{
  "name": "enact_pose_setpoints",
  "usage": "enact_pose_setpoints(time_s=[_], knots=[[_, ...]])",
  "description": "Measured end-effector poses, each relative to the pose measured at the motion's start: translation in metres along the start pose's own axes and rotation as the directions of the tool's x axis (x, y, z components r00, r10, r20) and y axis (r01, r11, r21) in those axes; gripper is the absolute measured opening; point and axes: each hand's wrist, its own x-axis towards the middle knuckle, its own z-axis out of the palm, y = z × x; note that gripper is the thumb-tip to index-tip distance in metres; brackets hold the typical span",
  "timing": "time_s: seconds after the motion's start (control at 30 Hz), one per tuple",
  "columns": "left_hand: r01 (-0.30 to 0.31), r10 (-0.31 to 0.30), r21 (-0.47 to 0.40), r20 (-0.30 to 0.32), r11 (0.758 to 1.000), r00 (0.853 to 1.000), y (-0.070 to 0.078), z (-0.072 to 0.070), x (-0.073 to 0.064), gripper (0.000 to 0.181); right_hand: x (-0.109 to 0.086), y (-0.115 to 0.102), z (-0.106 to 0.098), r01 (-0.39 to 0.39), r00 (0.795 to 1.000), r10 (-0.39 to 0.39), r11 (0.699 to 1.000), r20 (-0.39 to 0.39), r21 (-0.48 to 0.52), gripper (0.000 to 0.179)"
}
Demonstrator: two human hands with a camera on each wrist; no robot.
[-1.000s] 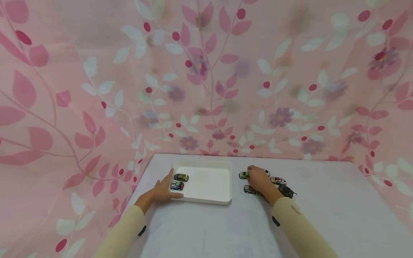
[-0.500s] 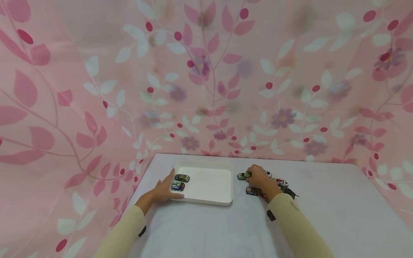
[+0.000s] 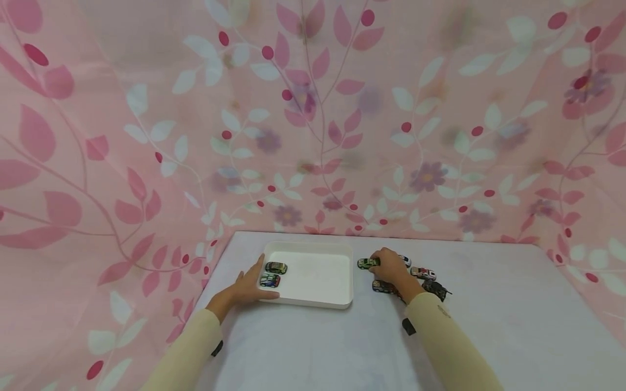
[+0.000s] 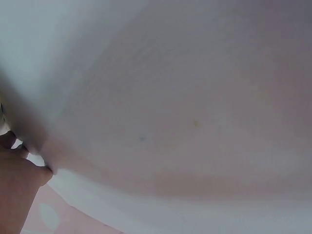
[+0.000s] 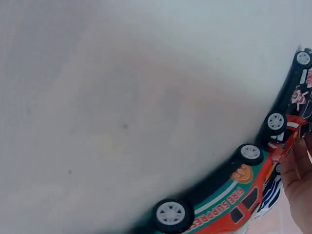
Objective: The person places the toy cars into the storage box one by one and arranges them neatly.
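Note:
My left hand [image 3: 244,289] rests on the left end of a white tray [image 3: 313,302], thumb along the front rim, other fingers up the left side. Inside the tray, at its left, stand two toy cars: a dark yellowish one [image 3: 276,267] and a blue-white one [image 3: 270,280] nearer me. Right of the tray, my right hand [image 3: 391,267] pinches the rear of a green toy car [image 3: 367,264] low at the tabletop. A dark toy car [image 3: 382,286] is just in front of that hand. The right wrist view shows a green-and-orange toy car [image 5: 234,200] beside the hand.
More toy cars lie around my right hand: a white one [image 3: 405,260] behind it, a white-and-red one [image 3: 423,273] to its right, and a black vehicle [image 3: 436,290] nearer me. A pink floral curtain [image 3: 318,136] hangs at the table's [image 3: 313,347] back and sides.
My right hand has shifted slightly left with the green toy car, uncovering more of the dark car. The left hand and the tray stay put.

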Motion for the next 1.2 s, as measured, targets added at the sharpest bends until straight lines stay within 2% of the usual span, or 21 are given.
enact_pose_setpoints(time_s=[0.1,0.23,0.37,0.47,0.67,0.77,0.93,1.1,1.2], knots=[[-0.003,0.003,-0.001,-0.013,1.0,1.0,-0.001,0.0,0.0,0.134,0.001,-0.002,-0.001,-0.006,1.0,0.006,1.0,0.01,0.025,0.034],[-0.016,0.016,-0.002,-0.018,1.0,1.0,-0.002,0.001,-0.002,0.135,0.0,-0.001,0.0,-0.057,0.998,0.056,0.995,0.018,0.082,0.038],[-0.008,0.008,-0.003,-0.015,1.0,1.0,-0.003,0.003,-0.006,0.135,0.001,-0.002,0.001,-0.144,0.989,0.144,0.97,0.014,0.196,0.043],[-0.001,0.001,-0.008,-0.019,1.0,1.0,-0.002,0.002,-0.008,0.134,0.005,-0.006,-0.004,-0.162,0.985,0.172,0.952,-0.017,0.258,0.046],[-0.01,0.01,-0.001,-0.028,1.0,1.0,0.001,0.001,-0.004,0.133,0.022,-0.024,-0.013,-0.117,0.982,0.156,0.946,-0.107,0.303,0.047],[-0.029,0.029,0.0,-0.017,1.0,0.999,0.002,0.002,0.001,0.134,0.028,-0.038,-0.012,-0.113,0.979,0.167,0.926,-0.121,0.36,0.046],[-0.026,0.026,0.011,-0.015,1.0,1.0,0.003,0.001,0.002,0.135,0.035,-0.069,0.002,-0.102,0.981,0.162,0.9,-0.109,0.425,0.048],[-0.019,0.019,-0.001,-0.017,1.0,1.0,0.004,-0.002,-0.002,0.135,0.044,-0.102,0.016,-0.01,0.988,0.074,0.905,-0.134,0.426,0.042],[-0.029,0.029,-0.008,-0.026,1.0,0.999,0.003,0.001,-0.004,0.134,0.045,-0.119,0.027,0.013,0.992,0.04,0.909,-0.118,0.418,0.04]])
